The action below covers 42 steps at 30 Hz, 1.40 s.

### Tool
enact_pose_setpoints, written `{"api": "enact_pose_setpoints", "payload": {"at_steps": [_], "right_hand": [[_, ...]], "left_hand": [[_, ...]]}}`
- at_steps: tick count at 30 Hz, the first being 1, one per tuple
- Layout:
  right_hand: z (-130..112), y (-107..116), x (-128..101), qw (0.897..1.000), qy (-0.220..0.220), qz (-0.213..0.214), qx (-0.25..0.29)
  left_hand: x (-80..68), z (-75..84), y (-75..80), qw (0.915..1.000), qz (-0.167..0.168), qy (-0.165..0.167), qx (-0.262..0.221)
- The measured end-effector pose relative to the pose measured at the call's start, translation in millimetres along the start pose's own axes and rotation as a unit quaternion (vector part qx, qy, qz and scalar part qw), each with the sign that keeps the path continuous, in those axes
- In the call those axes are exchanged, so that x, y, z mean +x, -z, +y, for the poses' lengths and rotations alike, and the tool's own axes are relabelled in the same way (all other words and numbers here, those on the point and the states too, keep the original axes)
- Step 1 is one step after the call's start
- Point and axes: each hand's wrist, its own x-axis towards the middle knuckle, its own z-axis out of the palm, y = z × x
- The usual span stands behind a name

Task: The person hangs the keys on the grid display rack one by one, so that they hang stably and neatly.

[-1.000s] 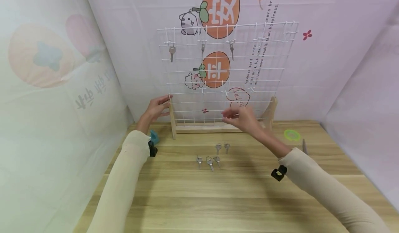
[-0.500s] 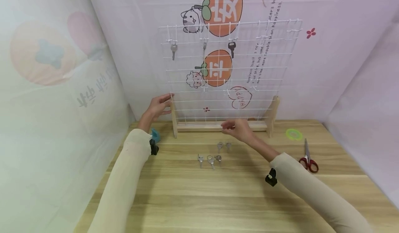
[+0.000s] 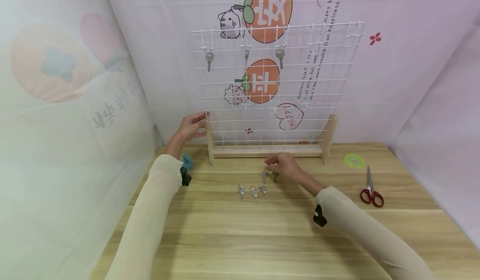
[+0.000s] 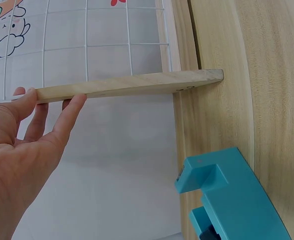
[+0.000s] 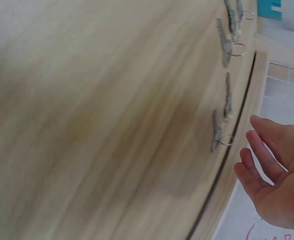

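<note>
My left hand point(image 3: 190, 128) holds the left wooden upright point(image 4: 132, 84) of a white wire grid rack point(image 3: 277, 27), thumb on one face and fingers on the other. Just above two keys on the table, a near key point(image 3: 264, 176) and another key point(image 3: 275, 176), is my right hand point(image 3: 284, 165), fingers loosely bent. In the right wrist view nothing lies between those fingers, which are right by a key with a ring point(image 5: 216, 134). Closer to me lie three more ringed keys point(image 3: 254, 194). A left key point(image 3: 209, 58), a middle key point(image 3: 246, 54) and a right key point(image 3: 280, 55) hang from hooks high on the grid.
Behind the left forearm sits a teal tape dispenser point(image 4: 241, 195). Red-handled scissors point(image 3: 371, 194) and a yellow-green ring point(image 3: 354, 160) lie at the right of the wooden table point(image 3: 225, 238). Printed white cloth point(image 3: 378, 84) stands behind the rack and along both sides.
My right hand has come down from in front of the lower grid to the keys on the table. The right hanging key has turned on its hook. My left hand stays on the upright.
</note>
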Motion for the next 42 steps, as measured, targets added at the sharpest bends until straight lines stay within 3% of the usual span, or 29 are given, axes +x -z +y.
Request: {"api": "enact_pose_setpoints", "payload": {"at_steps": [6,11,18,24,31,42], "right_hand": [[5,-8,2,1.0,0.005,-0.013,-0.01],[8,-11,3,0.998,-0.008,-0.053,-0.027],[3,-9,2,0.995,0.027,-0.075,-0.057],[3,-9,2,0.997,0.023,-0.065,-0.044],[0,-6,3,0.999,0.02,-0.04,-0.025],[-14,14,6,0.993,0.11,0.028,-0.023]], "left_hand": [[-8.2,10.3,-4.2,0.9999,-0.009,0.006,-0.002],[-8.1,9.0,-5.1,1.0,-0.006,0.004,0.004],[-2.1,2.3,-5.0,1.0,0.002,0.0,0.001],[5.0,-4.8,-4.4,0.9999,0.008,-0.007,0.012],[3.7,-5.6,-3.4,0.9998,0.011,-0.009,0.016],[3.6,-7.3,-1.7,0.9997,0.018,-0.01,0.013]]}}
